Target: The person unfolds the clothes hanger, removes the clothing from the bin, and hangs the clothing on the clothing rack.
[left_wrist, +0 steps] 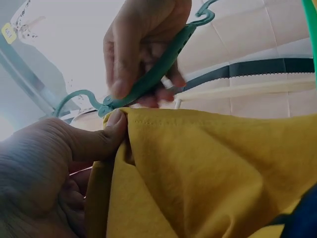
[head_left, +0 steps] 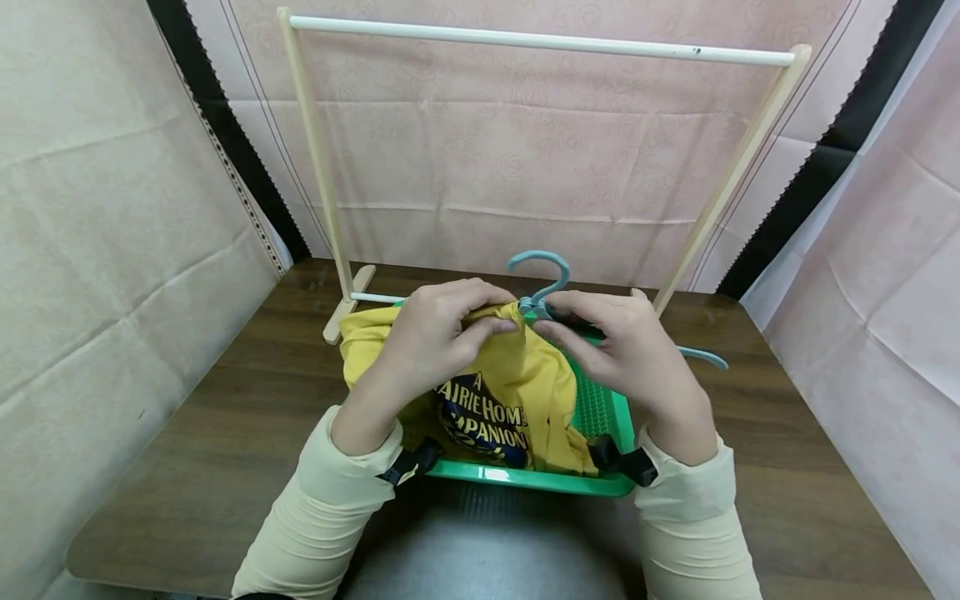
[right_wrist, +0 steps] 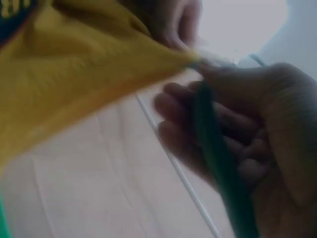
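A yellow T-shirt [head_left: 543, 358] with dark blue printed lettering hangs bunched in front of me. My left hand [head_left: 442, 329] pinches its edge between thumb and fingers, close beside the hub of a blue-green clothes hanger [head_left: 534, 308]. The right hand [head_left: 637, 350] grips the hanger near the hub, and one hanger arm [left_wrist: 161, 67] runs across that hand's fingers in the left wrist view. The hook points up. The hanger's other arm is not visible; the shirt covers that side. In the blurred right wrist view, the hanger arm [right_wrist: 218, 148] lies along the palm.
Beneath the shirt sits a green plastic basket [head_left: 517, 477] on a brown wooden table [head_left: 195, 475]. Behind it stands a rack with a white top bar [head_left: 540, 37] and pale wooden posts [head_left: 318, 158]. Pale cloth walls [head_left: 112, 167] enclose the sides and back.
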Demonstrator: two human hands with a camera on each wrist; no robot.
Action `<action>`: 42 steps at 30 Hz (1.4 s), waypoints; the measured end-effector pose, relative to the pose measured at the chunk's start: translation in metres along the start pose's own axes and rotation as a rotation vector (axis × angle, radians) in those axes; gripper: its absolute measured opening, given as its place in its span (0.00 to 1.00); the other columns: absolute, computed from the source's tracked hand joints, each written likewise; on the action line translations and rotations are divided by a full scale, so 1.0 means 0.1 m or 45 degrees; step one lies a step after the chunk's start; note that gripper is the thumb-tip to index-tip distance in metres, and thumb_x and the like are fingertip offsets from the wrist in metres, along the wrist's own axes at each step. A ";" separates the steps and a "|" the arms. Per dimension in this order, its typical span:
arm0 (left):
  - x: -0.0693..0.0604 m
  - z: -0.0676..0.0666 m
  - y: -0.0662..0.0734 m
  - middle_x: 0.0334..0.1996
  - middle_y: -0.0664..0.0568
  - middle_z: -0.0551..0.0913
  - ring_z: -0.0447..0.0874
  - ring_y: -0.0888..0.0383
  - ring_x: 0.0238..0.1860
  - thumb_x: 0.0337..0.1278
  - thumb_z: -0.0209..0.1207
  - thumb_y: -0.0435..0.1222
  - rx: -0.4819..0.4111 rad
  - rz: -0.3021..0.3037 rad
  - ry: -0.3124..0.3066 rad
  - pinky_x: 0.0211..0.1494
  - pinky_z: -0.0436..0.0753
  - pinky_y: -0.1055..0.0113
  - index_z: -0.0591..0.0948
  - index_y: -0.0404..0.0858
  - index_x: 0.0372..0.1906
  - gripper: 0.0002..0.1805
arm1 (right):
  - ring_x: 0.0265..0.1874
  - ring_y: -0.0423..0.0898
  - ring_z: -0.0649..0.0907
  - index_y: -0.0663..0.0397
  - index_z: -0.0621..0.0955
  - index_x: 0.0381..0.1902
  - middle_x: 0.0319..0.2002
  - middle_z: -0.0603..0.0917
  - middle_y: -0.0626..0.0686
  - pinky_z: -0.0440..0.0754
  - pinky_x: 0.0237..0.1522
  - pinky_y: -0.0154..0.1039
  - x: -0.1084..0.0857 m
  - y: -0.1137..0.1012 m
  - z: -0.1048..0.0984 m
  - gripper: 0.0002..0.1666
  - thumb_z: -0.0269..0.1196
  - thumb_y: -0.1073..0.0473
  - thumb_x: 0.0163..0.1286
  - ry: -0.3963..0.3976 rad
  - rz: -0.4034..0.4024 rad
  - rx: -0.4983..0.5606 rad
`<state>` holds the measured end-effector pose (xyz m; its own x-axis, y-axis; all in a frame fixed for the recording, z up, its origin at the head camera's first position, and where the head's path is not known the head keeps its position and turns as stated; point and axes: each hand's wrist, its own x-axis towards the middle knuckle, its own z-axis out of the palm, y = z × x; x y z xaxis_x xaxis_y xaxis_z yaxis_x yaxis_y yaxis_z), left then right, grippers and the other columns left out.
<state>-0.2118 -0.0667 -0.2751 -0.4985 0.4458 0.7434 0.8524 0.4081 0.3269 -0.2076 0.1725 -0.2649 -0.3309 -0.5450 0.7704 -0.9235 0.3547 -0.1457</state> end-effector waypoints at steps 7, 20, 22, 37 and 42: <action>0.00 0.00 -0.01 0.38 0.60 0.88 0.80 0.69 0.33 0.62 0.68 0.36 -0.019 -0.056 -0.021 0.37 0.79 0.70 0.88 0.42 0.43 0.07 | 0.33 0.36 0.87 0.56 0.88 0.46 0.38 0.90 0.45 0.80 0.36 0.28 -0.08 0.06 -0.07 0.16 0.72 0.73 0.60 -0.063 0.087 0.045; 0.00 0.02 -0.02 0.33 0.62 0.87 0.70 0.68 0.19 0.59 0.70 0.34 -0.154 -0.133 0.024 0.24 0.72 0.70 0.89 0.42 0.39 0.04 | 0.29 0.33 0.86 0.53 0.88 0.41 0.33 0.89 0.42 0.79 0.29 0.25 -0.05 0.08 0.04 0.09 0.70 0.69 0.64 -0.058 0.106 0.063; 0.00 0.03 -0.02 0.33 0.63 0.87 0.70 0.68 0.18 0.59 0.70 0.33 -0.163 -0.135 0.046 0.24 0.71 0.70 0.89 0.43 0.39 0.04 | 0.26 0.33 0.85 0.53 0.89 0.40 0.33 0.89 0.42 0.76 0.24 0.24 -0.04 0.08 0.07 0.09 0.71 0.68 0.63 -0.036 0.086 0.021; 0.00 -0.01 -0.05 0.31 0.66 0.86 0.73 0.68 0.22 0.58 0.72 0.39 -0.049 -0.155 0.069 0.23 0.73 0.70 0.89 0.47 0.38 0.04 | 0.42 0.38 0.85 0.51 0.87 0.49 0.43 0.88 0.43 0.82 0.42 0.39 -0.06 0.13 0.06 0.15 0.73 0.64 0.63 -0.120 0.150 0.043; 0.00 -0.02 -0.06 0.31 0.66 0.85 0.74 0.68 0.22 0.57 0.72 0.39 -0.051 -0.169 0.054 0.24 0.75 0.70 0.89 0.47 0.38 0.05 | 0.49 0.40 0.80 0.44 0.86 0.52 0.46 0.86 0.38 0.68 0.43 0.45 -0.10 0.12 0.02 0.19 0.74 0.56 0.63 -0.160 0.196 -0.062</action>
<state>-0.2168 -0.0709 -0.2758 -0.6007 0.3556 0.7161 0.7856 0.4286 0.4462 -0.2160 0.1806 -0.2760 -0.4919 -0.5708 0.6574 -0.8507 0.4758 -0.2233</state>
